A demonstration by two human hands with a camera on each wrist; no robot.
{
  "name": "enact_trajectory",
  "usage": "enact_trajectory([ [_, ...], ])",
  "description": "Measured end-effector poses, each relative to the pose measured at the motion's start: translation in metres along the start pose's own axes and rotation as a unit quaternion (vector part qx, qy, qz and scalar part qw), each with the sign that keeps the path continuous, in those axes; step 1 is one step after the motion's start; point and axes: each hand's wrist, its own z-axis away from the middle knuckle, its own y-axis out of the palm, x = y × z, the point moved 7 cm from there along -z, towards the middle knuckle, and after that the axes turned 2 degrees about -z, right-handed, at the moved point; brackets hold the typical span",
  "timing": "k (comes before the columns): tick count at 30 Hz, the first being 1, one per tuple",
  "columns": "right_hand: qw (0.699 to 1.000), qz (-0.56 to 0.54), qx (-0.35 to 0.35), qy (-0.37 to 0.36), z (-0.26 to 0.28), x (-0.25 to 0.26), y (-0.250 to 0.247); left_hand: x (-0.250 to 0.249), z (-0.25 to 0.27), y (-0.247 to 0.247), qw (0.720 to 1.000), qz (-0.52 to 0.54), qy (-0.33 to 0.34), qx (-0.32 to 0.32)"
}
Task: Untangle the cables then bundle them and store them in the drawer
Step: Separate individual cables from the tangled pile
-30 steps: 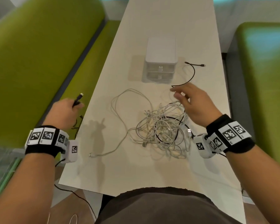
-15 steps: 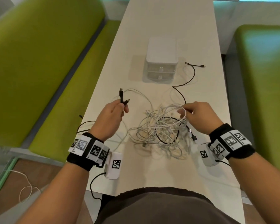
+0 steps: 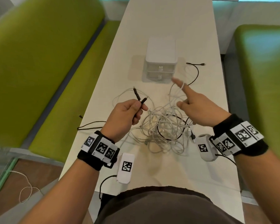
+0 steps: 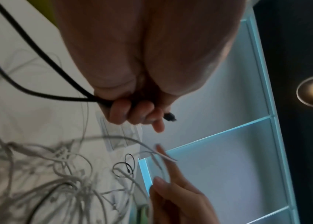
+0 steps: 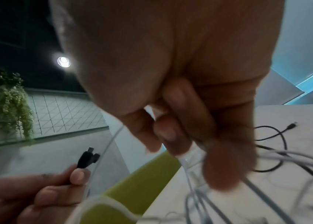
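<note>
A tangle of white cables (image 3: 165, 130) with a black loop inside it lies mid-table. My left hand (image 3: 139, 109) grips a black cable by its two plug ends (image 3: 140, 98); both plugs (image 5: 88, 157) stick up past the thumb. My right hand (image 3: 179, 94) is raised over the tangle's far side, pinching a white cable (image 5: 190, 153), and a loop of it hangs over the outstretched index finger (image 3: 187, 91). Beyond the hands stands the white two-drawer unit (image 3: 161, 62), both drawers shut. Another black cable (image 3: 196, 73) lies to its right.
The narrow white table (image 3: 152, 172) runs between green benches (image 3: 39, 70) on both sides. A run of black cable (image 3: 90, 125) lies by the table's left edge. A thin white cord (image 3: 26, 188) lies on the floor at lower left.
My left hand came in from beyond the table's left edge with the black cable. My right hand rose from the tangle toward the drawer unit, lifting a white loop.
</note>
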Motion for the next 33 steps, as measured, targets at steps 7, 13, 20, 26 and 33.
enact_trajectory([
  [7, 0.997, 0.051, 0.044, -0.034, -0.004, 0.028, 0.023, -0.011, 0.015, 0.052, 0.982, 0.022, 0.007, 0.187],
  [13, 0.994, 0.059, 0.093, 0.019, 0.006, 0.034, 0.021, -0.016, -0.018, -0.003, 0.997, 0.025, 0.069, -0.003],
  [20, 0.985, -0.158, -0.039, -0.048, 0.002, 0.049, 0.024, -0.001, -0.017, 0.008, 0.993, 0.108, -0.010, -0.035],
  [26, 0.976, -0.191, -0.107, -0.002, -0.001, 0.040, 0.048, 0.010, -0.010, 0.020, 0.989, 0.132, -0.017, -0.068],
  [33, 0.980, -0.163, -0.108, -0.019, 0.001, 0.037, 0.056, 0.021, -0.006, 0.017, 0.978, 0.183, -0.049, -0.083],
])
